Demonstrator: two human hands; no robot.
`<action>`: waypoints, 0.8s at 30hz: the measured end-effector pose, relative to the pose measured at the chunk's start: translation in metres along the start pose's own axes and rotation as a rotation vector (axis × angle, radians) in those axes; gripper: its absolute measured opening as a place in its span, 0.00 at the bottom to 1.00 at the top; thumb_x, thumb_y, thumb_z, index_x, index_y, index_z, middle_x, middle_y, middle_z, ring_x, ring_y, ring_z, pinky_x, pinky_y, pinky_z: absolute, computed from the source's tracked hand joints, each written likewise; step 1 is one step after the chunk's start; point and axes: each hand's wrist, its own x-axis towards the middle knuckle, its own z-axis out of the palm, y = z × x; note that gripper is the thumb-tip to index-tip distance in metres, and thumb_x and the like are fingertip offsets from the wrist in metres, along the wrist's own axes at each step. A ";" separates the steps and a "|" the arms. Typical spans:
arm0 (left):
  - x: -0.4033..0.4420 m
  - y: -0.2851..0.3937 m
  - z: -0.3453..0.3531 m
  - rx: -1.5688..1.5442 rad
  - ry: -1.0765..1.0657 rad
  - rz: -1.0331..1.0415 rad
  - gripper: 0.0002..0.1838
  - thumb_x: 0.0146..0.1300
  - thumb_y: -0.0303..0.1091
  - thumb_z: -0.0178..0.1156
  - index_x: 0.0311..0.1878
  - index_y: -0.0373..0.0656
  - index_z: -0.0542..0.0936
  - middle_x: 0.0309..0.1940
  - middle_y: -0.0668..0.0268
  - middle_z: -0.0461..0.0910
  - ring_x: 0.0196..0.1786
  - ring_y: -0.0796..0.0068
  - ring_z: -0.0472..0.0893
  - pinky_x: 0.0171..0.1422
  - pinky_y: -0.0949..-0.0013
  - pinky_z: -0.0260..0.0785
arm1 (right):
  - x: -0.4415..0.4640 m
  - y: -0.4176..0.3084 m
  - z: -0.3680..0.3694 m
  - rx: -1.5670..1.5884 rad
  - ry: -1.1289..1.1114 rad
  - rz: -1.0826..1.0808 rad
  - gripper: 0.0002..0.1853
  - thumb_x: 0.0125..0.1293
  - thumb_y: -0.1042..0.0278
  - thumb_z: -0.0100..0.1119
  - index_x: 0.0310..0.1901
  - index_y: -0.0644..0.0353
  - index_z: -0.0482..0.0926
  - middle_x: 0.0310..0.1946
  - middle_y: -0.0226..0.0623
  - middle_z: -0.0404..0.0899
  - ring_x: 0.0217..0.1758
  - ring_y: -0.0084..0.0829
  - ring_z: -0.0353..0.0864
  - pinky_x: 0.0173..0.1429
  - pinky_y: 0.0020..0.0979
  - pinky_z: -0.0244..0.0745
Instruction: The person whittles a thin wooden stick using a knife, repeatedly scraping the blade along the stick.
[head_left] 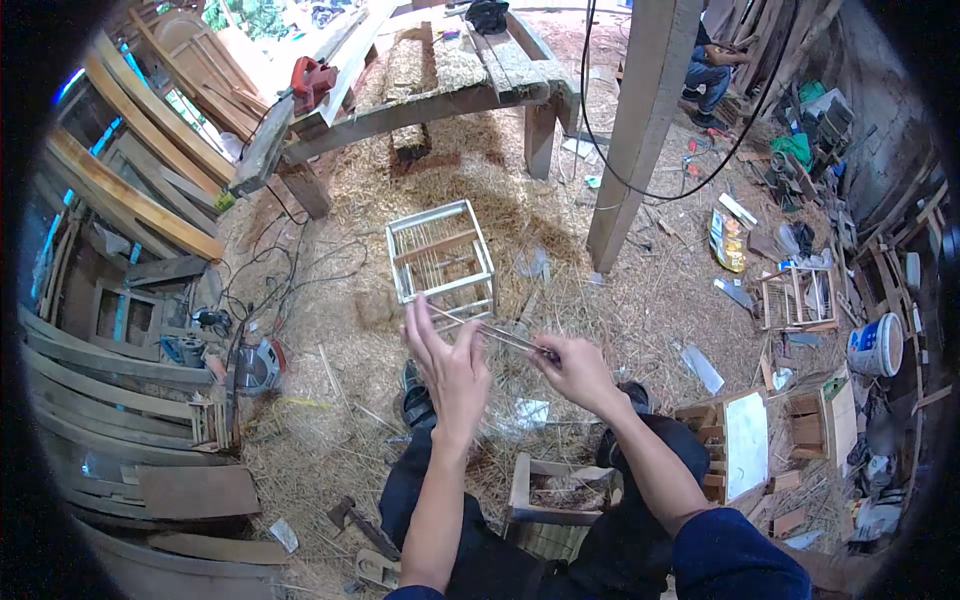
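Note:
My left hand (447, 365) is raised in front of my knees, its fingers closed on a thin pale stick (447, 316). My right hand (580, 372) grips a slender dark metal tool (515, 341) that points left toward the stick. The tool's exact kind is too small to make out; its tip is close to the stick or touching it. Just beyond both hands, a small wooden cage-like frame with thin bars (440, 250) stands on the shaving-covered floor.
A workbench (430, 115) carries a red power tool (312, 84). A wooden post (640, 140) rises at right, with a hanging black cable. A hammer (345, 515) lies by my left leg. A white bucket (876, 345) and another person (710, 75) are at right.

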 end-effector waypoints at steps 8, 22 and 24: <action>0.012 -0.004 0.027 -0.959 -0.217 -0.449 0.20 0.77 0.38 0.59 0.65 0.35 0.77 0.61 0.52 0.79 0.68 0.62 0.76 0.73 0.60 0.67 | 0.032 -0.002 0.020 0.604 0.086 0.114 0.13 0.74 0.61 0.66 0.43 0.65 0.86 0.23 0.21 0.75 0.27 0.15 0.67 0.29 0.27 0.60; 0.007 0.007 0.035 -1.097 -0.191 -0.435 0.15 0.80 0.40 0.55 0.52 0.36 0.81 0.41 0.67 0.83 0.43 0.81 0.79 0.49 0.73 0.72 | 0.030 -0.007 0.004 0.470 0.127 0.067 0.18 0.78 0.56 0.59 0.53 0.65 0.84 0.29 0.29 0.82 0.29 0.18 0.73 0.32 0.28 0.68; 0.004 0.013 0.033 -1.194 -0.197 -0.511 0.15 0.82 0.40 0.52 0.51 0.37 0.79 0.33 0.71 0.78 0.34 0.83 0.75 0.38 0.74 0.69 | 0.026 -0.005 0.003 0.437 0.181 0.022 0.20 0.80 0.54 0.53 0.55 0.65 0.80 0.34 0.42 0.84 0.36 0.31 0.82 0.41 0.36 0.74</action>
